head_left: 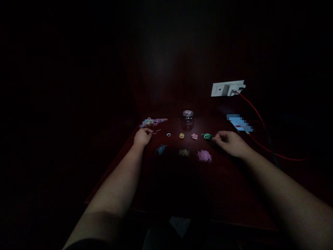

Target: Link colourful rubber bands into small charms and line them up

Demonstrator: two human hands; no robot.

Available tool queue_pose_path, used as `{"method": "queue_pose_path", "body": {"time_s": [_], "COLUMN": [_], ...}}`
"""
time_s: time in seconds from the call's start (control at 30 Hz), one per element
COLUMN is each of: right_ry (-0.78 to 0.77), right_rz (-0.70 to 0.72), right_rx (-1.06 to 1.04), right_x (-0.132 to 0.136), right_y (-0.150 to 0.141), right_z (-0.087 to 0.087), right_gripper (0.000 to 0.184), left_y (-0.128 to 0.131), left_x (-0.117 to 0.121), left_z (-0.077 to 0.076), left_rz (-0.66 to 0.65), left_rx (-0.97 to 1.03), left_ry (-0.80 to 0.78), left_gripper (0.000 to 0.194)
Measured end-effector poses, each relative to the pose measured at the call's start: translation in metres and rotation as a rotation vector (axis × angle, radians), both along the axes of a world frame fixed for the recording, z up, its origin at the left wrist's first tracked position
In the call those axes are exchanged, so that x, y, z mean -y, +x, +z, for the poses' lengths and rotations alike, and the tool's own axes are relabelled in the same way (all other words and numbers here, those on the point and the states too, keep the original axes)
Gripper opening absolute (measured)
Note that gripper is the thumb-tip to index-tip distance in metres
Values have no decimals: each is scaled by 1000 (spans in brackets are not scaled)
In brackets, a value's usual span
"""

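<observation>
My right hand point(230, 142) has thumb and forefinger pinched at the right edge of a small pile of green rubber bands point(207, 136), seemingly on a green band. My left hand point(143, 136) lies on the left, fingertips together beside a few loose pinkish bands point(155, 133); what they grip, if anything, is too small to make out. Just beyond it is a mixed-colour heap of bands point(152, 122). Between the hands sit a pale blue band point(168, 134), yellow bands point(181, 135) and pink bands point(194, 136). Nearer me are blue point(160, 149), dull yellowish point(184, 152) and purple point(204, 156) piles.
A clear lidded jar point(187, 118) stands at the back of the dark red table point(166, 187). To the right lies a phone point(239, 123) with a red cable point(251, 104) running near my right forearm. A wall socket point(220, 89) holds a white charger point(230, 90). The surroundings are very dark.
</observation>
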State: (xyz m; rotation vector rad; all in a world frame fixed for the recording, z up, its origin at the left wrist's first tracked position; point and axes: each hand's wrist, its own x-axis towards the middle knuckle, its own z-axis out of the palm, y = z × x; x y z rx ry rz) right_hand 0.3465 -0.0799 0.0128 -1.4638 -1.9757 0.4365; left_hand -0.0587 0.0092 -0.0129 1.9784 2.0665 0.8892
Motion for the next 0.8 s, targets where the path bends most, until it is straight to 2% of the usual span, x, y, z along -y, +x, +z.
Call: {"method": "queue_pose_path", "body": {"time_s": [0.17, 0.37, 0.6, 0.8], "right_ry": [29, 73, 102, 150], "right_rz": [-15, -3, 26, 26], "right_rx": [0, -5, -28, -56], "right_x": [2, 3, 6, 8], "right_y": [-3, -5, -10, -15], "right_z": [3, 5, 8, 8], "right_gripper": [33, 34, 33, 29], "left_y": [8, 7, 8, 16], "left_x": [-1, 0, -6, -6], "left_z": [4, 5, 3, 8], "left_rz": [35, 84, 84, 71], "left_rx": [-56, -59, -86, -115], "left_ry": [69, -4, 5, 110], "left_gripper": [17, 17, 20, 22]}}
